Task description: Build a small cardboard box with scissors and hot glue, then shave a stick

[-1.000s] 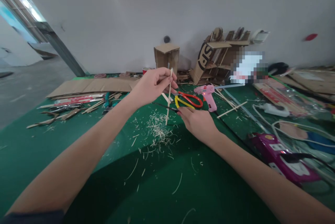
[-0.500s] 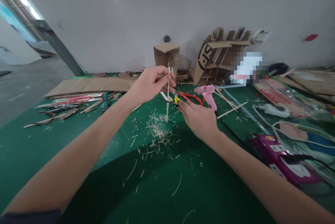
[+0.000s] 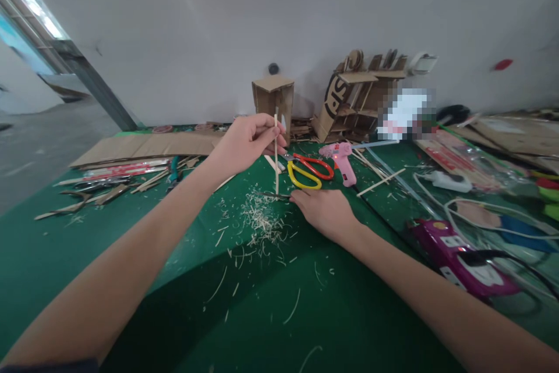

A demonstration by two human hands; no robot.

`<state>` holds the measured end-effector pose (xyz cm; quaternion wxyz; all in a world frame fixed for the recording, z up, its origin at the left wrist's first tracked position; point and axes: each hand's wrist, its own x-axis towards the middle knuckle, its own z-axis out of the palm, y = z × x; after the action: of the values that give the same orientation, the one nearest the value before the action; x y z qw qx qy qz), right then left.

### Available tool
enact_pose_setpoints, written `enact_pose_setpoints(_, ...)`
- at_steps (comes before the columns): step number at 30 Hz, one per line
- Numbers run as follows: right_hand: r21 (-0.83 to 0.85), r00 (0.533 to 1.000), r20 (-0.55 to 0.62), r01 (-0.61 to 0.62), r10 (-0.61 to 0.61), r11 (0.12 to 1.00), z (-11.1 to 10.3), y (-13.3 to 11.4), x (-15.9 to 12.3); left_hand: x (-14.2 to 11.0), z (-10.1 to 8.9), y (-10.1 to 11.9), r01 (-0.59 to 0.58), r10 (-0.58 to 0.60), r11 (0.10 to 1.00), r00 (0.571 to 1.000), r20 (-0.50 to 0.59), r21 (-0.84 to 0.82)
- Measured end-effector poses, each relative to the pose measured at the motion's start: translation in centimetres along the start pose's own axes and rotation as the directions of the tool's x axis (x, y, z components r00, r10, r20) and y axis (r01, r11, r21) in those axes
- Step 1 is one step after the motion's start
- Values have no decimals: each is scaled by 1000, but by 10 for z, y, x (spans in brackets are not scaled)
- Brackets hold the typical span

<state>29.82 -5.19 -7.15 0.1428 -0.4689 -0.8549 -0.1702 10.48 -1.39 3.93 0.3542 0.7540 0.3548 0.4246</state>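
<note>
My left hand [image 3: 248, 140] is closed around the upper part of a thin wooden stick [image 3: 276, 166] and keeps it upright over the table. Down at the stick's lower end, a thin dark knife blade [image 3: 273, 194] lies across it. My right hand [image 3: 327, 213] grips that knife, its fingers hiding the handle. A heap of curled wood shavings [image 3: 262, 221] spreads on the green table [image 3: 192, 303] beneath and in front of the stick. Just beyond my right hand lie scissors [image 3: 321, 166] with one red and one yellow handle loop.
A pink glue gun [image 3: 343, 160] stands to the right, near loose sticks [image 3: 382, 183]. Further right are a purple power strip [image 3: 463, 259] and cables. Cardboard structures [image 3: 273, 93] stand along the wall. Pliers [image 3: 74, 201] and cardboard strips [image 3: 148, 149] lie at the left.
My right hand has moved down and toward me with the knife, from the stick's middle to its lower end. The scissors' yellow loop is now uncovered. My left hand keeps its hold.
</note>
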Motion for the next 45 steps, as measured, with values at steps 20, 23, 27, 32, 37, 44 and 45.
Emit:
enact_pose_setpoints(20, 15, 979, -171, -111, 112, 994, 6, 8, 14, 15, 7, -29, -25, 16, 998, 989, -146, -60)
enact_pose_setpoints(23, 39, 982, -121, -139, 142, 990, 6, 10, 14, 17, 10, -29, -32, 25, 998, 992, -125, -56)
enact_pose_setpoints(27, 12, 995, 8, -98, 98, 995, 3, 9, 10, 16, 12, -22, -17, 16, 1000, 993, -117, -13)
enact_pose_setpoints(32, -37, 999, 19, -40, 41, 998, 2, 6, 4, 14, 12, -17, -69, 68, 998, 996, -62, -14)
enact_pose_setpoints(37, -24, 985, -127, -120, 116, 992, 2, 9, 7, 15, 8, -18, -41, 36, 998, 991, -130, -37)
enact_pose_setpoints(44, -30, 973, -188, -145, 137, 989, 2, 9, 9, 13, 7, -18, -12, 11, 1000, 999, -45, -22)
enact_pose_setpoints(45, -38, 972, -190, -146, 137, 989, 1, 8, 10, 13, 7, -18, -18, 17, 1000, 999, -34, -25)
